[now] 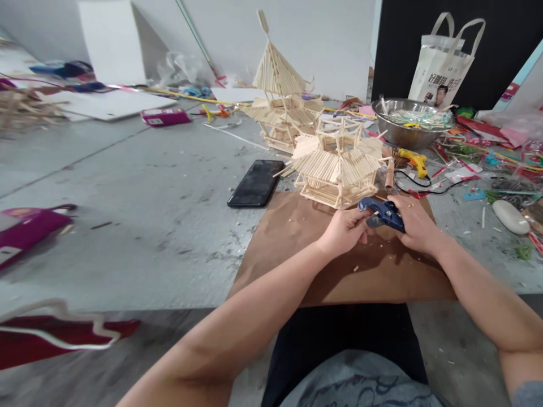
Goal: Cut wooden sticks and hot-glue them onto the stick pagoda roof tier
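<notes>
My right hand (418, 223) is wrapped round a dark blue cutting tool (384, 215), just in front of a stick-built model. My left hand (345, 229) is closed in a pinch at the tool's left end; what it pinches is too small to make out. Behind both hands a many-sided pale wooden stick structure (339, 164) with sloping roof panels rests at the back of a brown paper sheet (322, 277). Farther back rises a taller stick pavilion (280, 73) with a pointed roof.
A black phone (257, 183) lies left of the paper. To the right are a yellow glue gun (413, 161) with a black cord, a metal bowl (411, 135) of sticks, a white oval object (510, 217) and scattered scraps. Purple packs (165, 117) lie left.
</notes>
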Action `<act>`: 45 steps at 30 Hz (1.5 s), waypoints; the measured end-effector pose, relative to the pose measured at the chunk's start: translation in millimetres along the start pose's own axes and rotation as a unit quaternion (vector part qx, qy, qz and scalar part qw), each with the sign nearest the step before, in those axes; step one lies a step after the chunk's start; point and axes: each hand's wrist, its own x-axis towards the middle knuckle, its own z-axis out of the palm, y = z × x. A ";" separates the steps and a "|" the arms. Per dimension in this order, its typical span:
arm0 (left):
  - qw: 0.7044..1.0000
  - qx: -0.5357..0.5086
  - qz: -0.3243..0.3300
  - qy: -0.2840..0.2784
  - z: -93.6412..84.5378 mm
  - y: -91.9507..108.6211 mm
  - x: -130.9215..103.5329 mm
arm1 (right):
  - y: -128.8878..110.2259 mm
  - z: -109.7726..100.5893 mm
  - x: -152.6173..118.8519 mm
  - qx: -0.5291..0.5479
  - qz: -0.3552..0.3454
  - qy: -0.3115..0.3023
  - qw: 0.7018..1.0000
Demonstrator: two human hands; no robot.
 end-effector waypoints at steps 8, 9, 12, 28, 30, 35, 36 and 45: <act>0.962 0.167 0.194 0.094 -6.6 -16.9 10.7 | 7.9 1.4 -3.5 0.106 -0.007 -0.059 0.993; 0.951 0.191 0.221 0.106 -6.9 -18.3 11.7 | 8.1 1.9 -3.4 0.111 -0.008 -0.058 0.992; 0.947 0.199 0.220 0.121 -5.5 -16.5 11.6 | 6.1 3.2 -2.7 0.100 0.001 -0.052 0.994; 0.953 0.215 0.189 0.093 -3.6 -14.7 8.3 | 4.4 -3.1 -1.3 0.084 -0.003 -0.069 0.994; 0.942 0.233 0.215 0.115 -2.9 -18.2 9.9 | 5.3 -3.6 -1.6 0.093 -0.004 -0.064 0.994; 0.961 0.180 0.174 0.120 -1.4 -17.0 9.7 | 4.5 -1.4 -1.9 0.098 -0.010 -0.060 0.993; 0.975 0.143 0.135 0.108 -0.7 -15.5 9.3 | 4.0 -0.7 -1.8 0.094 -0.004 -0.060 0.994; 0.986 -0.122 -0.111 -0.018 5.0 -4.7 5.0 | 4.2 1.9 -0.3 0.016 0.024 -0.031 0.999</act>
